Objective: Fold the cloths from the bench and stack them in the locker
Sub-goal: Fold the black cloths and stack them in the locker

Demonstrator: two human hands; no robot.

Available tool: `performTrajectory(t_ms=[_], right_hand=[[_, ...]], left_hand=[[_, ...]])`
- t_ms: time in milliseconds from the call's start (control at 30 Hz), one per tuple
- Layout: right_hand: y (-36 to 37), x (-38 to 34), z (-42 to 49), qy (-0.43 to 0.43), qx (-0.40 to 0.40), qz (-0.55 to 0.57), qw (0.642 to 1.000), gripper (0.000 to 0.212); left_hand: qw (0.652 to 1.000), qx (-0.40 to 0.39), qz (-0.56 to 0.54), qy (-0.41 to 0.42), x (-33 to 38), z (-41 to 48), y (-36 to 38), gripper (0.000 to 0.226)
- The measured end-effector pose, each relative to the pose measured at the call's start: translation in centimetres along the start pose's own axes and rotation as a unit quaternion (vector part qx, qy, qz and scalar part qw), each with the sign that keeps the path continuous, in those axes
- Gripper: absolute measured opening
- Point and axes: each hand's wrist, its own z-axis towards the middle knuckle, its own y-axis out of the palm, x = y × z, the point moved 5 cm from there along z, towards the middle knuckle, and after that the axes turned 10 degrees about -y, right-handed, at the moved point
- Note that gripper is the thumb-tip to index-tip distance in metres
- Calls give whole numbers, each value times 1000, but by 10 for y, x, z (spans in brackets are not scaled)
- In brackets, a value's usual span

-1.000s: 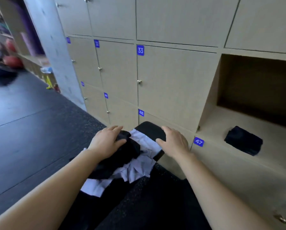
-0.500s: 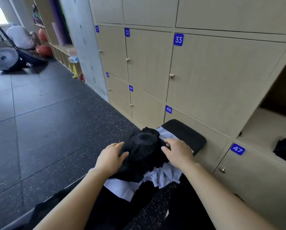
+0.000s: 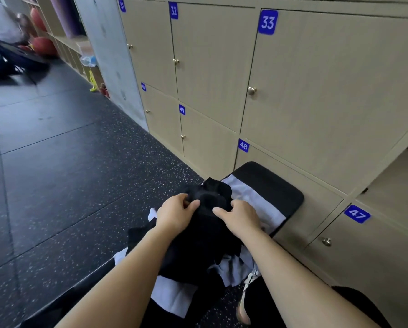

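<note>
Now fingers tighter on black cloth

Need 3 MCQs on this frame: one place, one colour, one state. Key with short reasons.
1. Which door label is nearest the far end of the bench? A) 31 B) 48 C) 33
2. What colour is the cloth being held? A) black B) red C) yellow
3. The door of locker 33 is: A) wide open B) closed C) missing

Key:
1. B: label 48 sits just behind the bench pad.
2. A: the left hand and right hand both grip black fabric.
3. B: the door lies flush, with its knob showing.
</note>
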Motion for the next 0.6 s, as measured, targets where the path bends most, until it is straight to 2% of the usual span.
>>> performTrajectory(t_ms=[133,267,367,500,600], right_hand=[[5,7,3,24,-23,35,999,40],[-2,7,2,26,5,131,991,28],[-14,-5,-7,-1,39,217,975,16],[-42,-21,-22,-49,116,325,937,9],[-68,-33,-34,-66,156,404,899,9]], left_hand=[[999,-13,-37,-32,-8,6,6,35],[986,-12,-163,-34,-11,-2,5,13],[957,-31,-288,-26,-13,-8,-3,21],[922,-45,-385,1,-3,-23,-27,39],[899,-46,-434,42,14,-43,-48,31]])
